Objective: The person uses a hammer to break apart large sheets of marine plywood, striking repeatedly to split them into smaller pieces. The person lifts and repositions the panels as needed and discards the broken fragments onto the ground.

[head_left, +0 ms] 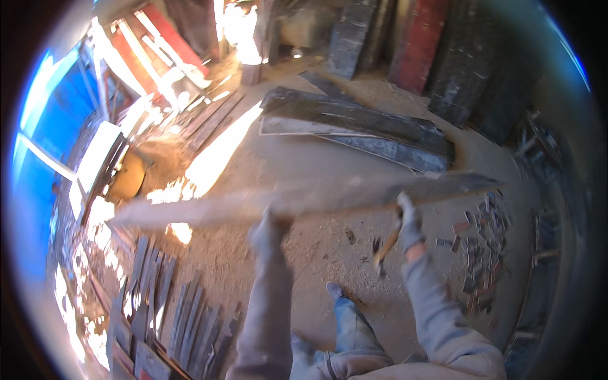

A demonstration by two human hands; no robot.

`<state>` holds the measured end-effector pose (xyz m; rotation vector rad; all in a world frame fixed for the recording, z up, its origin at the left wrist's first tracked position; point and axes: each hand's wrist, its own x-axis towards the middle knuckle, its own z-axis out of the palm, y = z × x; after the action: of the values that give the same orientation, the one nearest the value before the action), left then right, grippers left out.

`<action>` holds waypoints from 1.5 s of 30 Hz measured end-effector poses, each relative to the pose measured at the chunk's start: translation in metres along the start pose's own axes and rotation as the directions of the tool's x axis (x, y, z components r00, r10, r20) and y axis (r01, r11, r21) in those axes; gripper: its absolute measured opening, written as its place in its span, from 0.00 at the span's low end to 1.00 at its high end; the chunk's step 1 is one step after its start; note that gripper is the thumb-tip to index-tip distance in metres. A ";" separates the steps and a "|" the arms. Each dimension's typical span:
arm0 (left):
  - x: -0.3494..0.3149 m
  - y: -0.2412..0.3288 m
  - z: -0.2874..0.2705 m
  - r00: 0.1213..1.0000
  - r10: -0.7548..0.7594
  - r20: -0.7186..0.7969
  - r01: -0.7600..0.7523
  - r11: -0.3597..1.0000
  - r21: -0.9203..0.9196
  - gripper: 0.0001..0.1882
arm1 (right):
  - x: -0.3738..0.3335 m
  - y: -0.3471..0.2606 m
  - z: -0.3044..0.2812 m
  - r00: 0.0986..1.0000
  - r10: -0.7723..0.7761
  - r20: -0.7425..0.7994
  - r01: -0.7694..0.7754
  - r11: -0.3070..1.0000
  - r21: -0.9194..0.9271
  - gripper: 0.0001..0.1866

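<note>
At six o'clock, nearest the camera: wearer's sleeves and jeans (352,327), one shoe (334,290) showing on the dirt floor (329,250). Both hands gloved. Left hand (267,231), just below centre toward seven, closed on the near edge of a long board (310,197); motion blur, fingers not readable. Right hand (410,223), at four, pinching the same edge farther along, thumb side up against it. Hammer (387,246) also in that right hand, wooden handle at the palm, head hanging down toward six. Board is off the floor, spanning roughly nine to three across centre, its three o'clock end slightly higher in view. Below it on the ground: dark wood strips (152,278) in loose rows at seven to eight, scattered small offcuts (481,253) at four. Farther out, yellow rounded object (128,174) at nine, partly shaded, kind unclear. Stacked wide panels (354,120) lying askew at one. Farthest: blue sheeting (50,164) at nine, red panels (136,60) leaning at ten to eleven in harsh sun, upright dark panels (465,63) at two.
</note>
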<state>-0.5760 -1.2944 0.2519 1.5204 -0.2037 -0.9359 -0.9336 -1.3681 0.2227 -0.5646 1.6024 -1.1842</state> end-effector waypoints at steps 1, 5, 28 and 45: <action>0.023 0.013 0.027 0.965 0.020 0.260 -0.057 0.989 0.136 0.30 | 0.022 -0.022 0.003 0.991 -0.076 0.106 0.063 0.990 0.124 0.15; 0.025 -0.022 0.063 0.466 0.656 0.595 -0.884 0.375 0.279 0.25 | 0.039 -0.026 0.019 0.517 -0.683 0.516 0.855 0.445 -0.267 0.12; -0.359 -0.180 -0.607 0.726 -0.499 -0.472 0.161 0.792 -0.590 0.30 | -0.672 0.245 0.205 -0.826 0.049 0.561 0.561 0.164 0.812 0.15; -0.398 -0.205 -0.954 0.381 -0.509 -0.772 -0.234 0.755 -0.613 0.25 | -0.933 0.552 0.352 -0.116 0.838 0.533 0.950 0.251 -0.187 0.16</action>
<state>-0.2955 -0.2848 0.1355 1.1629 1.0488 -0.0717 -0.1641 -0.5308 0.1492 -1.9935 0.2004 0.9607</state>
